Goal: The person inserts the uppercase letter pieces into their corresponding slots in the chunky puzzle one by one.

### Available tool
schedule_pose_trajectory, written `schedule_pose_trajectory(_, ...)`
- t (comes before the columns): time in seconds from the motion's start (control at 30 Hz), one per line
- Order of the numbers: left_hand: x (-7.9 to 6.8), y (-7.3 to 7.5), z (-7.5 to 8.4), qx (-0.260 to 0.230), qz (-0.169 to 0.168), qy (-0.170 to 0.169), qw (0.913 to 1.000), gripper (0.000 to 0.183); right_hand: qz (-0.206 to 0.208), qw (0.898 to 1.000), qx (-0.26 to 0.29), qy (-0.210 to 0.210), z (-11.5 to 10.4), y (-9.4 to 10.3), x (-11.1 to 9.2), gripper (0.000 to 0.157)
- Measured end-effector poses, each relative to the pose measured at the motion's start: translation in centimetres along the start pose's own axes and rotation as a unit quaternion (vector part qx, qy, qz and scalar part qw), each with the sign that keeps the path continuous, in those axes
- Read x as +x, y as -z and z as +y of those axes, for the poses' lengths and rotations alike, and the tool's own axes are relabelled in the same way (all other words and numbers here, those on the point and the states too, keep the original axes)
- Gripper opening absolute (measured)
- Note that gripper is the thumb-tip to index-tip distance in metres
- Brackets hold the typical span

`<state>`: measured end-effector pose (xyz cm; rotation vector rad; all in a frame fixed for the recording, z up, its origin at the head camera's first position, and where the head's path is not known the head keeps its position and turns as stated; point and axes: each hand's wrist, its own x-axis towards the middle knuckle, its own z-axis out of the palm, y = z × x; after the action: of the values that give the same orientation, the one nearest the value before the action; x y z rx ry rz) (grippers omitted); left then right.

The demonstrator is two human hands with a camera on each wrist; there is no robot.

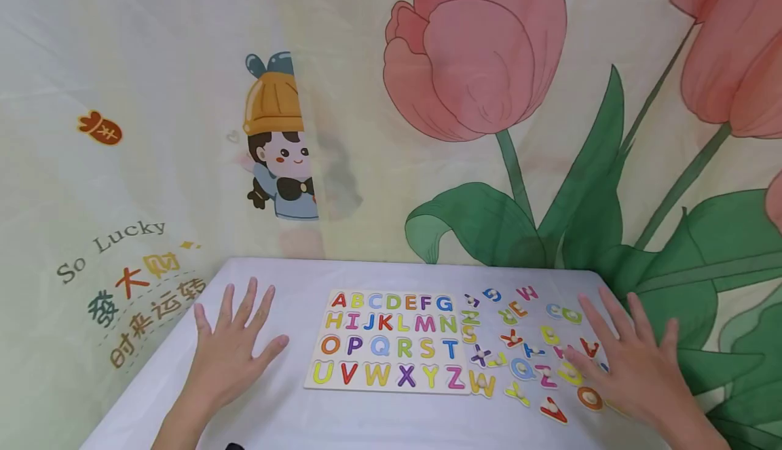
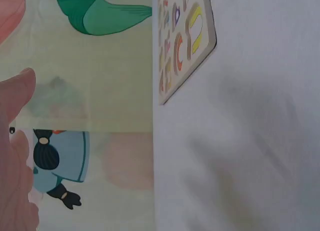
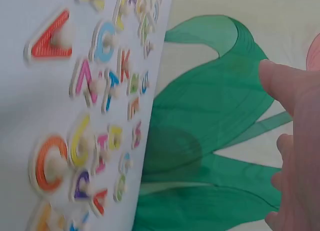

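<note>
Holding the left hand (image 1: pixel 231 358) splayed at nine o'clock of the letter board (image 1: pixel 366 349), with fingers fanned and nothing gripped. Holding the right hand (image 1: pixel 641 362) splayed likewise at three o'clock, empty too, overlapping some loose letters (image 1: pixel 522 368) in the head view yet apart from the white table (image 1: pixel 281 409) in the right wrist view. Finding the board flat on the table between both hands, showing four rows of coloured letter shapes without knobs. Finding the loose letters scattered from two to four o'clock of it, many plainly knobbed, with the yellow W (image 1: pixel 482 383) just beside the board's four o'clock corner.

Judging the step in hand as a ready stance or pause, with no piece picked up and, as far as shows, none seated in the board. Calling next, on that reading, for lowering the right hand, drawing in thumb and fingers, and pinching one knob. Probably easiest starting with the orange O (image 1: pixel 589 399), at eight o'clock of the right palm. Needing care among neighbouring pieces.
</note>
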<state>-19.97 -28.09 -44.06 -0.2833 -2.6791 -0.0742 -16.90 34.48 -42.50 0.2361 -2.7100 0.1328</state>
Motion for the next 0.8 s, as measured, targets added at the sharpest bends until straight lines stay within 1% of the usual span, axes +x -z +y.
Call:
schedule_pose_trajectory(0.17,-0.7,-0.9,1.8,-0.062,-0.041,0.015,0.9971,0.091,-0.018,1.000,0.023,-0.009,-1.7,-1.3,0.1,0.098)
schedule_pose_trajectory(0.3,-1.1,-1.6,2.8,-0.115,-0.048,0.020,0.9920,0.090,-0.024,0.998,0.047,-0.014,-2.9,-2.4,0.1,0.097)
schedule_pose_trajectory(0.4,-1.1,-2.1,3.6,-0.164,-0.050,0.020,0.9850,0.088,-0.044,0.996,0.069,-0.030,-3.9,-2.8,0.2,0.096)
schedule_pose_trajectory(0.53,-1.2,-2.5,4.7,-0.218,-0.065,0.027,0.9734,0.085,-0.081,0.990,0.100,-0.050,-5.4,-3.0,0.3,0.096)
schedule_pose_trajectory(0.67,-1.6,-2.8,5.2,-0.254,-0.075,0.035,0.9637,0.086,-0.085,0.987,0.126,-0.048,-6.5,-3.6,0.4,0.094)
schedule_pose_trajectory(0.8,-1.6,-3.3,5.4,-0.284,-0.091,0.045,0.9534,0.088,-0.092,0.985,0.136,-0.044,-7.2,-4.4,0.3,0.087)
